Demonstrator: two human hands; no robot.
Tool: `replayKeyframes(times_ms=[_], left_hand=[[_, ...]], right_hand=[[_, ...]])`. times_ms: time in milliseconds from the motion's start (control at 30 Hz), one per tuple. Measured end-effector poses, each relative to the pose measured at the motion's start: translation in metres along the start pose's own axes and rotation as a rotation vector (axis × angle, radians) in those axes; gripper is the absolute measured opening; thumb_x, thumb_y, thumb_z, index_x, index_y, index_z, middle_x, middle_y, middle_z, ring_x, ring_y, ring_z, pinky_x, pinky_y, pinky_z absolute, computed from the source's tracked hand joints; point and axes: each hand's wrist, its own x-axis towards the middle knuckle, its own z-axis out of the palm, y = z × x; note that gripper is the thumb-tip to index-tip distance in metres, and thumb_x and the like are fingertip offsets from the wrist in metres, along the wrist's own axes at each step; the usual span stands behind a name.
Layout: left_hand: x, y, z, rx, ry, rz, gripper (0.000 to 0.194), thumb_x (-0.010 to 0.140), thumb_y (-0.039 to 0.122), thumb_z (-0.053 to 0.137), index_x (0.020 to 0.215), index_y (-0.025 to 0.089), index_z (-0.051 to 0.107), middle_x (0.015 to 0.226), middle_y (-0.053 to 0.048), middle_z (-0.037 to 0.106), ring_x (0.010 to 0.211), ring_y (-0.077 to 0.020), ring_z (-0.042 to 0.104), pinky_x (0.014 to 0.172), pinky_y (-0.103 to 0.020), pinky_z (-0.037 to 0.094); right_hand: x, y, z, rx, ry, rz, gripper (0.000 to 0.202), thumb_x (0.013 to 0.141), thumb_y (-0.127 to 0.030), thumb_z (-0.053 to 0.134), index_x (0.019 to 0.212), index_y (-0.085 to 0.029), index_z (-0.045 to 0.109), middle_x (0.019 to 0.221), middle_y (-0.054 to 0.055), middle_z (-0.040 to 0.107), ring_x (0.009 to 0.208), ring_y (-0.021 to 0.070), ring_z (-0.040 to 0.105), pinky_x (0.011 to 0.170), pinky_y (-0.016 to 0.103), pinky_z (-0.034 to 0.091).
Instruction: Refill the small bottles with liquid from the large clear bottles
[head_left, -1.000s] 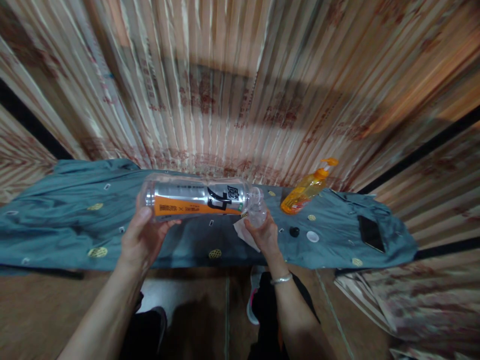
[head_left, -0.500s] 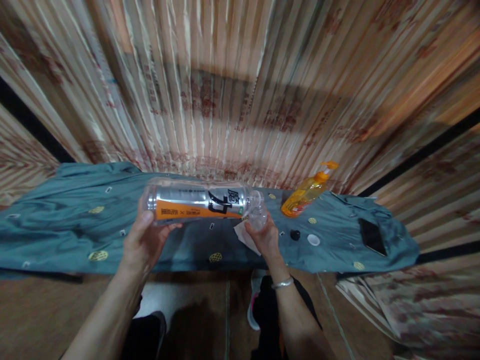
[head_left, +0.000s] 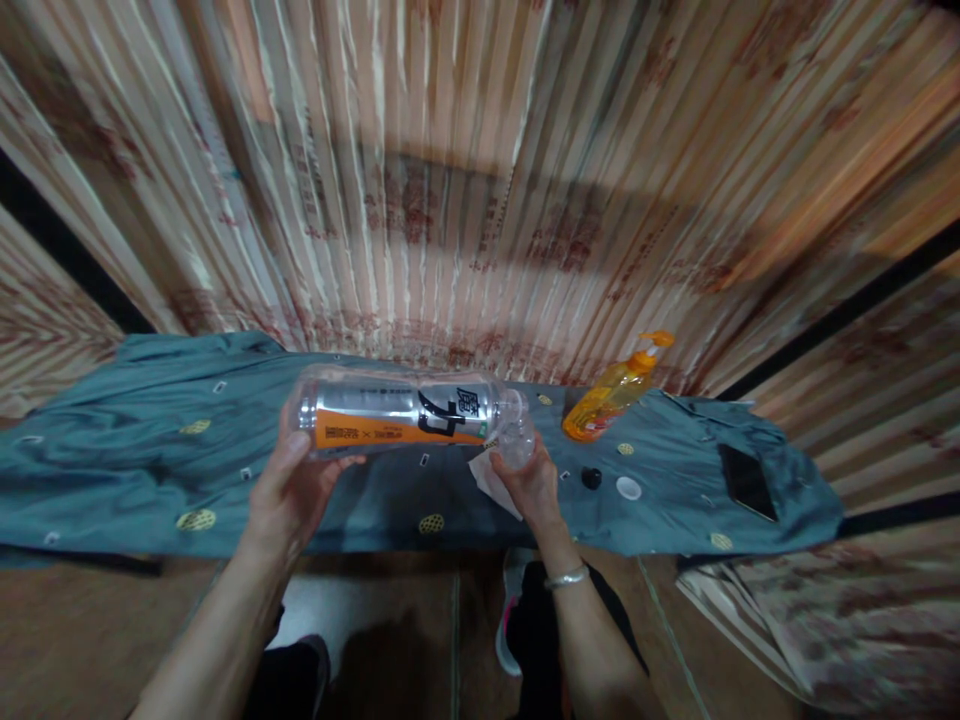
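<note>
A large clear plastic bottle (head_left: pixel 375 412) with a silver and orange label lies level in the air above the cloth. My left hand (head_left: pixel 289 480) grips it at its base end, thumb in front and fingers underneath. Its mouth points right and meets a small clear plastic container (head_left: pixel 516 440), whose exact kind I cannot make out. My right hand (head_left: pixel 532 485) is closed around that container from below. Under the right hand, a white tissue (head_left: pixel 491 485) rests on the cloth. Both vessels look see-through, and I cannot tell if liquid is passing between them.
An orange pump bottle (head_left: pixel 609 400) stands to the right on the teal patterned cloth (head_left: pixel 150 470). Nearer are a black cap (head_left: pixel 591 478) and a white cap (head_left: pixel 628 488). A dark phone (head_left: pixel 748 482) lies at the right end. Plastic-covered panels (head_left: pixel 450 200) rise behind.
Everything sits slightly lower in view, as the head has tilted a little. Both hands keep their holds, and the bottle and small container stay together.
</note>
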Motion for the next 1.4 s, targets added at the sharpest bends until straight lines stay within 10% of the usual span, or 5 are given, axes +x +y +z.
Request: replayKeyframes(times_ms=[1400], left_hand=[[0.002, -0.002, -0.012, 0.017, -0.137, 0.02, 0.067, 0.063, 0.043, 0.089, 0.127, 0.035, 0.071, 0.136, -0.003, 0.067, 0.093, -0.0209, 0.067, 0.062, -0.028, 0.066]], right_hand=[[0.001, 0.004, 0.001, 0.021, -0.002, -0.022, 0.065, 0.076, -0.044, 0.071, 0.132, -0.012, 0.063, 0.118, 0.018, 0.078, 0.11, 0.0335, 0.075, 0.095, 0.047, 0.06]])
